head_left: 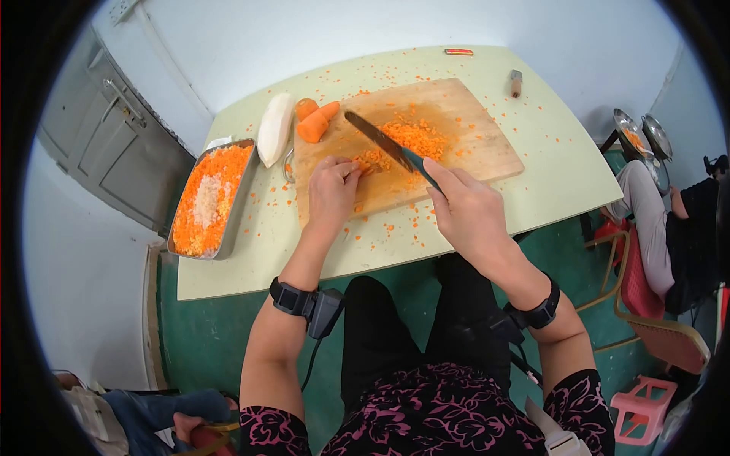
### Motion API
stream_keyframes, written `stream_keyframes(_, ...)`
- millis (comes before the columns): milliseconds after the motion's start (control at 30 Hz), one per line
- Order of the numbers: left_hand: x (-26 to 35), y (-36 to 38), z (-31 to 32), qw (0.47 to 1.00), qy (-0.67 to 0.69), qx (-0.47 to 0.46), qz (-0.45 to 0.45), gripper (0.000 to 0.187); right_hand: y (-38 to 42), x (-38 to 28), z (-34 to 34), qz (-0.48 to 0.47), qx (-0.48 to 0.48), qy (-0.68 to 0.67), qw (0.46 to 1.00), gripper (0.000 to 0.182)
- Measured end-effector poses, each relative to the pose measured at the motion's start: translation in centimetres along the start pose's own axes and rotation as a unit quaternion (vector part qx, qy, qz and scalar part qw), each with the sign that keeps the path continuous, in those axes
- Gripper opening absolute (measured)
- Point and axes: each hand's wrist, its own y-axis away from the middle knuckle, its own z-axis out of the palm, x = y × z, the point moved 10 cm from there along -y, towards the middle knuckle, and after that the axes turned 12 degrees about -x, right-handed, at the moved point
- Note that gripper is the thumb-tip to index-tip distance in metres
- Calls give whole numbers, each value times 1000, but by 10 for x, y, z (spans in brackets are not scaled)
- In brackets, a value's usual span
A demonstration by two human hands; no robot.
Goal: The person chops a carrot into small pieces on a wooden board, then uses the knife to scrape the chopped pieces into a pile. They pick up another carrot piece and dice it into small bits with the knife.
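Carrot piece [370, 161] on cutting board [471, 129], pinned under left hand [331, 190] fingertips. Right hand [465, 209], closed on knife [384, 141], lies right of it; blade axis runs up-left, directly beside the piece. Diced pile [414, 135] beyond.

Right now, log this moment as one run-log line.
right hand: grips knife | left hand: pins carrot piece | cutting board: chopped carrot
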Motion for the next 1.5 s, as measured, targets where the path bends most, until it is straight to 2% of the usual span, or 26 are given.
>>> stream_keyframes(200,5,1,-1,1000,-15,10,25,8,-2,-2,-14,-21,46,-29,998,32)
stream_keyframes(267,8,1,-2,999,-20,16,44,8,-1,1,-2,-24,20,-21,999,32)
stream_keyframes(400,0,2,0,1000,14,9,14,8,-2,4,-3,24,4,-39,999,32)
stream_keyframes(467,-7,0,0,998,52,-1,-25,8,0,0,4,6,-1,-29,1000,32)
stream_keyframes(567,-3,-1,-4,999,32,5,-4,7,-2,-2,2,4,0,-36,999,32)
stream_keyframes(667,-5,0,-5,999,33,6,-42,7,-3,-13,-3,-23,14,-43,999,33)
stream_keyframes(800,-5,-3,-3,999,35,-1,-18,7,1,-17,15,-22,-14,-2,1000,34)
stream_keyframes(1000,0,-3,-3,1000,21,-9,-16,7,1,-19,3,-24,31,-51,998,34)
stream_keyframes(1100,0,-4,-3,1000,19,-6,-6,8,0,-13,12,-1,-9,-40,999,35)
stream_keyframes(1200,1,-3,-4,1000,17,-1,-5,8,1,-22,-3,-28,45,-64,997,36)
stream_keyframes(1300,-1,-3,-2,1000,15,-2,-8,8,4,-20,23,-15,-16,-18,1000,37)
stream_keyframes(1500,1,-2,-2,1000,-5,4,-1,7,2,-24,3,-27,27,-55,998,36)
